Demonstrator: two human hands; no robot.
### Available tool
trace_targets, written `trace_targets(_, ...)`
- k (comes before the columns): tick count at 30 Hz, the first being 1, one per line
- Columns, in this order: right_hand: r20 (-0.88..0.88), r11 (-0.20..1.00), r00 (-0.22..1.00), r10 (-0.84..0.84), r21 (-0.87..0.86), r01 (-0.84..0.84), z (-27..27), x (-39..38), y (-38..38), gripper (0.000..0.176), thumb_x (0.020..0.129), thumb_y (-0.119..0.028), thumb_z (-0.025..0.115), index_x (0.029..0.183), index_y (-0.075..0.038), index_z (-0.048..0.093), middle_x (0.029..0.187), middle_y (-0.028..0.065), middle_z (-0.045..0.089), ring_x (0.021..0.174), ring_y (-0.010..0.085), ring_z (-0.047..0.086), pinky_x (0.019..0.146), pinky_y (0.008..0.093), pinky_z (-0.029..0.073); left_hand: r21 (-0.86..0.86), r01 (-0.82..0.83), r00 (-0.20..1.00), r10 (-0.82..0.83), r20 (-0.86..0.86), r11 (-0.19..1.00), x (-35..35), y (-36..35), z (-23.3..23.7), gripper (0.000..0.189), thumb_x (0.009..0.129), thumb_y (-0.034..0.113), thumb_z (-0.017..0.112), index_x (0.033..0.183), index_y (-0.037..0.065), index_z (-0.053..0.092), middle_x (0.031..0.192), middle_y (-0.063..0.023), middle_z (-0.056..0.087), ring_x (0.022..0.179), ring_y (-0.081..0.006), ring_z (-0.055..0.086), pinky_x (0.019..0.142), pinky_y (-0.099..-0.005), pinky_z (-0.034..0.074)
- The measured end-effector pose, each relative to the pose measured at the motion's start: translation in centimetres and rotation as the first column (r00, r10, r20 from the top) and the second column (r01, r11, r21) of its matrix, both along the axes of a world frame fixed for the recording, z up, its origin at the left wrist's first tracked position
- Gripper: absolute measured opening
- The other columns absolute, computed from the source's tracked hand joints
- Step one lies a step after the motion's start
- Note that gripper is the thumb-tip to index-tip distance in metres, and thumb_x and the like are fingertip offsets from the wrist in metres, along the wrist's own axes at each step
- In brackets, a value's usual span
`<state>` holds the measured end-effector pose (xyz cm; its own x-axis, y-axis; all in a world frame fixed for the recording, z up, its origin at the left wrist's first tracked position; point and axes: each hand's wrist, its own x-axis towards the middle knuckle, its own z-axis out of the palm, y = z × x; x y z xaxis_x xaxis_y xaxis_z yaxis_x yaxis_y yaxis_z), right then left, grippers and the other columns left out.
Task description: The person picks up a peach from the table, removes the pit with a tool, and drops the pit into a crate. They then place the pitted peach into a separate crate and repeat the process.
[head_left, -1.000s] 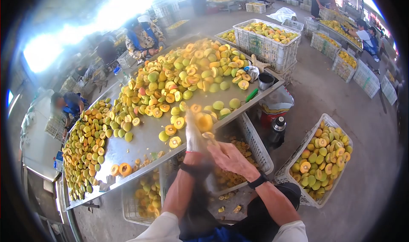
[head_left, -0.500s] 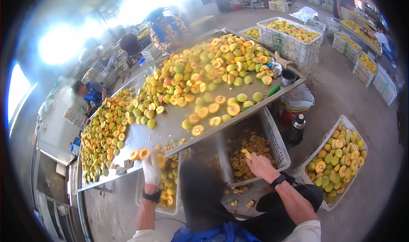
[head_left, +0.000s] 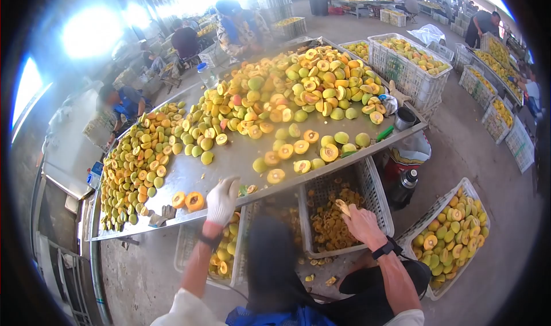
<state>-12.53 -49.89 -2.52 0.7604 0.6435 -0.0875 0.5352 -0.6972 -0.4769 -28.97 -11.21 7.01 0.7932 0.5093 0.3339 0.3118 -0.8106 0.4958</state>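
My left hand [head_left: 222,201], in a white glove, reaches over the near edge of the metal table [head_left: 192,179], beside small scraps; its fingertips are unclear. Two orange fruit halves [head_left: 194,201] lie left of it. A small tan object [head_left: 342,206], too unclear to name, is gripped in my bare right hand [head_left: 363,225]. That hand is above a white crate [head_left: 389,225] of brown-yellow scraps [head_left: 334,228]. Several cut fruits [head_left: 301,147] lie near the table's front edge, before a large heap of yellow-green fruit [head_left: 310,85].
A fruit-filled crate [head_left: 402,247] stands at the right, another [head_left: 235,271] below the table's edge. A black flask [head_left: 404,187] is beside the scrap crate. A metal cup [head_left: 405,118] and a green-handled item [head_left: 384,133] are on the table. Co-workers [head_left: 241,33] sit beyond.
My left hand has moved up and right over the table, away from the orange halves; the orange piece beside it no longer shows there. My right hand has shifted slightly right. The view has shifted.
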Motion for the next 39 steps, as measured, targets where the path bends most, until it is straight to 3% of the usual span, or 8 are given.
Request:
trace_targets(6,0.115,0.992,0.993,0.016,0.12,-0.03,4.5,1.3,2.6,0.026,0.1,-0.027,0.063,0.108,-0.004,0.053,0.074,0.0211,0.069,0.07,0.0426,0.068,0.061,0.052,0.051,0.145,0.086,0.996,-0.08,-0.046,0.986,16.8,5.4,-2.6,0.032,0.102,0.031,0.056,0.122,0.011,0.07,0.115,-0.0168,0.072,0.105,-0.0377,0.069,0.09,-0.045,0.054)
trace_targets(11,0.065,0.977,0.997,-0.037,0.21,0.023,6.8,1.8,3.0,0.024,0.1,-0.027,0.064,0.11,-0.007,0.054,0.081,0.0185,0.072,0.069,0.0421,0.069,0.058,0.0507,0.053,0.204,0.085,0.96,-0.026,-0.278,0.975,27.8,7.7,-4.2,0.037,0.1,0.039,0.059,0.12,0.01,0.071,0.119,-0.0172,0.071,0.106,-0.0371,0.069,0.091,-0.0457,0.054)
trace_targets(19,0.134,0.956,0.99,-0.052,0.293,0.011,5.8,4.1,2.6,0.042,0.096,-0.025,0.07,0.13,-0.003,0.057,0.094,0.0166,0.075,0.069,0.0328,0.072,0.058,0.0402,0.057,0.346,0.043,0.997,-0.018,-0.075,0.937,39.5,11.1,-6.9,0.039,0.097,0.038,0.062,0.124,0.012,0.07,0.125,-0.0172,0.068,0.103,-0.0379,0.069,0.092,-0.0474,0.054)
trace_targets(24,0.245,0.883,0.968,-0.049,0.465,-0.073,5.7,5.1,2.2,0.049,0.092,-0.021,0.076,0.132,0.003,0.059,0.105,0.014,0.076,0.074,0.0231,0.074,0.059,0.0324,0.058,0.316,0.074,0.968,0.008,-0.251,0.946,44.1,12.5,-7.6,0.044,0.091,0.045,0.059,0.125,0.021,0.071,0.106,-0.0188,0.074,0.102,-0.0397,0.069,0.09,-0.0486,0.054)
trace_targets(30,0.195,0.875,0.978,-0.079,0.484,-0.026,4.7,4.5,2.6,0.05,0.092,-0.022,0.076,0.133,0.002,0.06,0.1,0.0136,0.075,0.068,0.024,0.072,0.058,0.032,0.057,0.125,0.056,0.996,-0.064,0.055,0.991,42.6,15.0,-9.5,0.044,0.094,0.035,0.065,0.127,0.007,0.07,0.109,-0.0171,0.076,0.098,-0.0303,0.073,0.089,-0.0414,0.055)
trace_targets(32,0.149,0.893,0.985,-0.087,0.45,0.011,4.6,3.9,2.6,0.05,0.094,-0.023,0.074,0.135,0.001,0.059,0.097,0.0147,0.074,0.067,0.0259,0.071,0.057,0.0339,0.056,-0.13,0.097,0.981,-0.073,0.179,0.987,39.8,12.9,-7.5,0.044,0.096,0.03,0.066,0.129,0.001,0.068,0.11,-0.0151,0.076,0.098,-0.0248,0.073,0.086,-0.0373,0.056)
trace_targets(36,0.005,0.962,0.997,-0.074,0.263,0.07,4.2,2.4,2.4,0.05,0.1,-0.029,0.064,0.139,-0.001,0.053,0.092,0.0202,0.073,0.068,0.0342,0.071,0.058,0.0436,0.055,-0.543,0.126,0.967,0.019,0.254,0.83,35.2,8.7,-3.6,0.045,0.103,0.029,0.06,0.135,-0.002,0.062,0.111,-0.0129,0.075,0.092,-0.0182,0.074,0.075,-0.0298,0.056)
trace_targets(39,-0.157,0.993,0.987,-0.031,0.11,0.049,3.0,0.9,2.0,0.046,0.102,-0.028,0.057,0.135,0.002,0.05,0.088,0.0245,0.072,0.072,0.0412,0.071,0.061,0.0507,0.055,-0.702,0.165,0.964,0.038,0.263,0.693,31.4,6.6,-1.6,0.042,0.105,0.031,0.058,0.133,0.0,0.061,0.107,-0.0145,0.075,0.082,-0.0189,0.074,0.072,-0.0299,0.058)
